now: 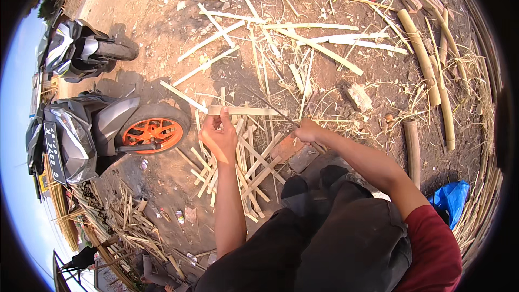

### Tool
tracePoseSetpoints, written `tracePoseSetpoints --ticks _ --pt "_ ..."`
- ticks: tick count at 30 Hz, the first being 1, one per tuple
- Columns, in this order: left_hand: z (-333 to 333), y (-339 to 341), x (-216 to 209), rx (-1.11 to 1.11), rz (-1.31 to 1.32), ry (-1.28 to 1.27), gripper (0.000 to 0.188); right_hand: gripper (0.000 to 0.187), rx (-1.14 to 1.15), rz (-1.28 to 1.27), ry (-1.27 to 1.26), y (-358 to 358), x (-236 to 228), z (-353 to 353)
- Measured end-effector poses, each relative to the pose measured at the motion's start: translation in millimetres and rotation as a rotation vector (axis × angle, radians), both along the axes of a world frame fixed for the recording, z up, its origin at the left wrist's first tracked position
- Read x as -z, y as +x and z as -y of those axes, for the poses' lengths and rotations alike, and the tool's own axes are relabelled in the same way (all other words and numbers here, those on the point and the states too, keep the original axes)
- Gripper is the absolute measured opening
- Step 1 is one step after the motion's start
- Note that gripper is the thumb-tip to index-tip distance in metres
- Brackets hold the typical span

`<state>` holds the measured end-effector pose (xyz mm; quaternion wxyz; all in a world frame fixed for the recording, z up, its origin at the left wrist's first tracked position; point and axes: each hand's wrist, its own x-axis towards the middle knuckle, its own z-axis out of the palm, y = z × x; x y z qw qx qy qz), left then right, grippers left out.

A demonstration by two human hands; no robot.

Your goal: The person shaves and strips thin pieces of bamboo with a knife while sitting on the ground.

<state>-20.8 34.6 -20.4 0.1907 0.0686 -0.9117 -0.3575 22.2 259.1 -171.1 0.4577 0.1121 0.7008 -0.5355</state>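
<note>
My left hand [220, 136] pinches one end of a pale split-bamboo strip [250, 111], which points to the right across the middle of the view. Closed around the handle of a long thin dark knife [272, 105] is my right hand [308, 131]. The blade slants up and left and crosses the strip near its right end; whether they touch I cannot tell. Below the strip, a loose heap of cut bamboo pieces [252, 185] lies between my left forearm and my feet. A reddish brick [286, 148] rests on the ground just under my right hand.
Two motorbikes stand at the left, the nearer with an orange wheel [153, 133]. Long strips [319, 51] lie scattered ahead. Thick bamboo poles [419, 57] and a pale stone [359, 97] are at the right, a blue bag [452, 200] lower right. More bamboo [130, 221] lies piled lower left.
</note>
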Motion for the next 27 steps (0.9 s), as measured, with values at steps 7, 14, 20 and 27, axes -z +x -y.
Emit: tracePoseSetpoints --ticks 7,14,20,27 --pt "4 -2 5 0.012 -0.033 -0.019 0.017 0.037 0.089 -0.357 -0.069 -32 -80 5" --pt "5 4 0 0.071 0.024 -0.034 0.015 0.031 -0.081 0.054 0.256 55 45 -31" --pt "-12 5 7 0.078 -0.049 0.032 0.016 0.032 -0.322 -0.103 0.525 52 53 -47" --pt "-38 -3 -10 0.172 -0.12 -0.159 0.021 0.022 -0.302 -0.233 0.574 28 39 -75"
